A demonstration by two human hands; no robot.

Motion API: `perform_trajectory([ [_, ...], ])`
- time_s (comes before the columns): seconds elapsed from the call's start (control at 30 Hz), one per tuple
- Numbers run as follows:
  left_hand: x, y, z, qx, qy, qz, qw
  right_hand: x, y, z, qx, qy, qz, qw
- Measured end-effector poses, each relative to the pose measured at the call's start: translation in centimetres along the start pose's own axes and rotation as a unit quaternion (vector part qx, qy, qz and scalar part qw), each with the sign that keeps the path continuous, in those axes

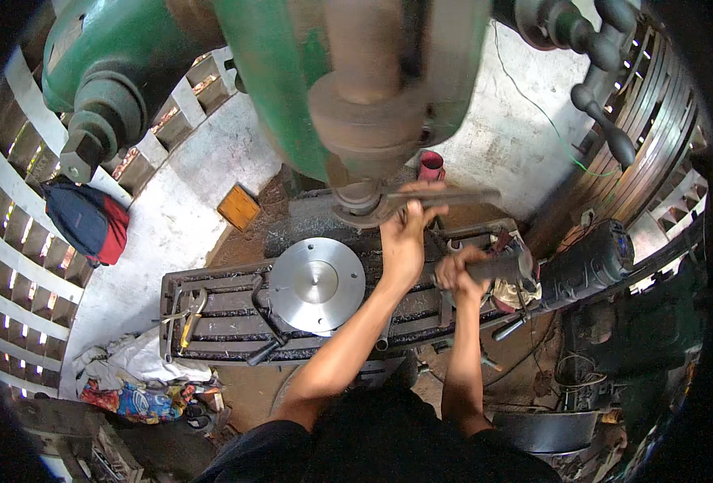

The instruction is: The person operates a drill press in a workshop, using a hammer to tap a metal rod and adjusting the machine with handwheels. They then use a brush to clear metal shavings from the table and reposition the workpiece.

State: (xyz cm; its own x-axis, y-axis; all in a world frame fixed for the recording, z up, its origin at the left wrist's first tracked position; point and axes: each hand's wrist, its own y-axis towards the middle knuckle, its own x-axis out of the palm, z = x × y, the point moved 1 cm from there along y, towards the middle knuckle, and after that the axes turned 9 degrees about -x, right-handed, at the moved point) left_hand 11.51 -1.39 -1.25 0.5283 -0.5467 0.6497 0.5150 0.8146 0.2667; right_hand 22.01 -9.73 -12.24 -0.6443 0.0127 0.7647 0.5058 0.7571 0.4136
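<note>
My left hand [403,243] is raised at the machine's spindle, its fingers round a long, dark flat spanner [453,197]. The spanner's jaw end sits at the spindle nose [358,200], and its handle points right. Lower and to the right, my right hand [459,274] is closed round a dark, thick cylindrical tool [503,267]. Motion blurs that tool, so its exact kind is unclear. Left of my left forearm, a round, shiny metal flange [317,285] with small holes near its rim lies on the slotted machine table [219,291].
The green machine head [272,72] hangs overhead, with a crank handle [602,97] at upper right. Pliers [189,318] and a bent dark bar [264,322] lie on the table's left. A red cup [431,165] stands behind the spindle; a black cylindrical motor [586,270] juts out at right.
</note>
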Motion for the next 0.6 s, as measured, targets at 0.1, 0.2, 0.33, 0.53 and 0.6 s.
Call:
perform_trajectory([
  [0.1,-1.3,-3.1,0.4,-0.036,0.000,-0.037,0.999,1.1,-4.3,-2.4,-0.049,-0.128,-0.101,0.985],
  [0.2,-2.6,-5.1,1.6,-0.079,-0.053,-0.063,0.993,3.0,-7.6,-4.3,-0.038,-0.200,-0.105,0.973],
  [0.33,-3.6,-6.2,3.8,-0.130,-0.077,-0.082,0.985,5.3,-11.1,-5.4,-0.013,-0.214,-0.062,0.975],
  [0.53,-3.9,-7.3,5.8,-0.139,-0.053,-0.107,0.983,6.9,-15.4,-5.3,0.029,-0.295,0.011,0.955],
  [0.6,-3.9,-7.5,6.0,-0.147,-0.051,-0.105,0.982,7.2,-16.4,-5.1,0.050,-0.292,0.011,0.955],
])
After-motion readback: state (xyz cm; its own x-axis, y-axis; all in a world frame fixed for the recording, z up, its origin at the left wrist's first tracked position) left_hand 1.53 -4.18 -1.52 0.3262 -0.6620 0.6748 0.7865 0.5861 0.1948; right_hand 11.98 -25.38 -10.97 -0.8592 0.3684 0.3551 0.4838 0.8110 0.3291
